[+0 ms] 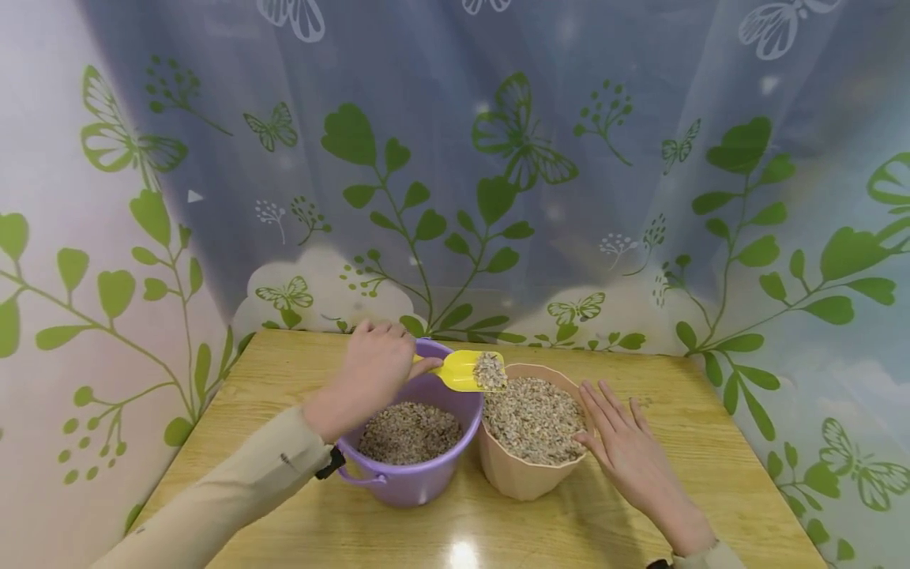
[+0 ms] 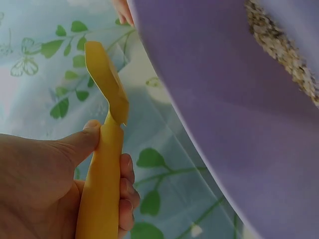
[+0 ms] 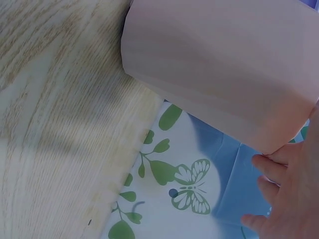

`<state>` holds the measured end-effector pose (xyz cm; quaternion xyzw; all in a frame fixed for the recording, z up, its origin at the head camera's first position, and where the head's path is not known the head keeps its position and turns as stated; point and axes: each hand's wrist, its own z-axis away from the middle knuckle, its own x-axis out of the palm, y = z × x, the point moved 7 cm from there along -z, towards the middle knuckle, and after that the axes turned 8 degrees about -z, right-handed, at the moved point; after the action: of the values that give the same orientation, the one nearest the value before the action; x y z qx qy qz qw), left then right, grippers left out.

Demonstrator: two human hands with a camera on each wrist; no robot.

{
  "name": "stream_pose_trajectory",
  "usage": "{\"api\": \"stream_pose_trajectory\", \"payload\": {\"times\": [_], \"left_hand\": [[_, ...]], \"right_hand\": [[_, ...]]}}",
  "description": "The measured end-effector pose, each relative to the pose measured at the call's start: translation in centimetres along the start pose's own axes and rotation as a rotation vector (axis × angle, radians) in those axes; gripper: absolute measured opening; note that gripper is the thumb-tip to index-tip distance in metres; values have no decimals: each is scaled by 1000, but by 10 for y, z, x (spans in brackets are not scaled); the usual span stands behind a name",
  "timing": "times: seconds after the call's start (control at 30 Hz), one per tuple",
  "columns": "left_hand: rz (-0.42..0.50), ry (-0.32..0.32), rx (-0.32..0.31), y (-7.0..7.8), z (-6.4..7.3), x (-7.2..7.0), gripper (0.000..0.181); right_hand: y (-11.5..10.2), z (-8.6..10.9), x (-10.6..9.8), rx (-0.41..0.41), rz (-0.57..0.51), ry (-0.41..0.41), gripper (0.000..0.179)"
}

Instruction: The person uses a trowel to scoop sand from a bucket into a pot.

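Left of the peach pot [image 1: 526, 480], the left hand [image 1: 373, 375] is raised, fingers curled in a grip and thumb extended; its sleeved forearm [image 1: 231, 478] slants up from the near left. Right of the pot, the right hand [image 1: 633, 454] touches the rim with straight, spread fingers, wrist [image 1: 686, 528] angled nearer.

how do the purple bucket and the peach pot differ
The purple bucket has a smooth, rounded outer wall, while the peach pot has flat facets.
The bucket has a handle at its side; none shows on the pot.
The grainy bits lie well below the bucket's rim but come close to the pot's rim.
Both stand on the wooden table and hold similar-looking bits.
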<state>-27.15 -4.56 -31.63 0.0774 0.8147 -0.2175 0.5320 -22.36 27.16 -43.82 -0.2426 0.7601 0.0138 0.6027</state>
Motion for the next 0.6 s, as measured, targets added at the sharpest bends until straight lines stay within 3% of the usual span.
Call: {"api": "stream_pose_trajectory", "payload": {"times": [0.27, 0.5, 0.6], "left_hand": [[-18, -29, 61, 35, -25, 0, 57], [-67, 22, 127, 65, -44, 3, 59], [-91, -8, 152, 78, -52, 7, 60]], "right_hand": [[2, 0, 1, 2, 11, 4, 68], [4, 0, 3, 2, 13, 13, 67], [4, 1, 3, 6, 16, 16, 68]]}}
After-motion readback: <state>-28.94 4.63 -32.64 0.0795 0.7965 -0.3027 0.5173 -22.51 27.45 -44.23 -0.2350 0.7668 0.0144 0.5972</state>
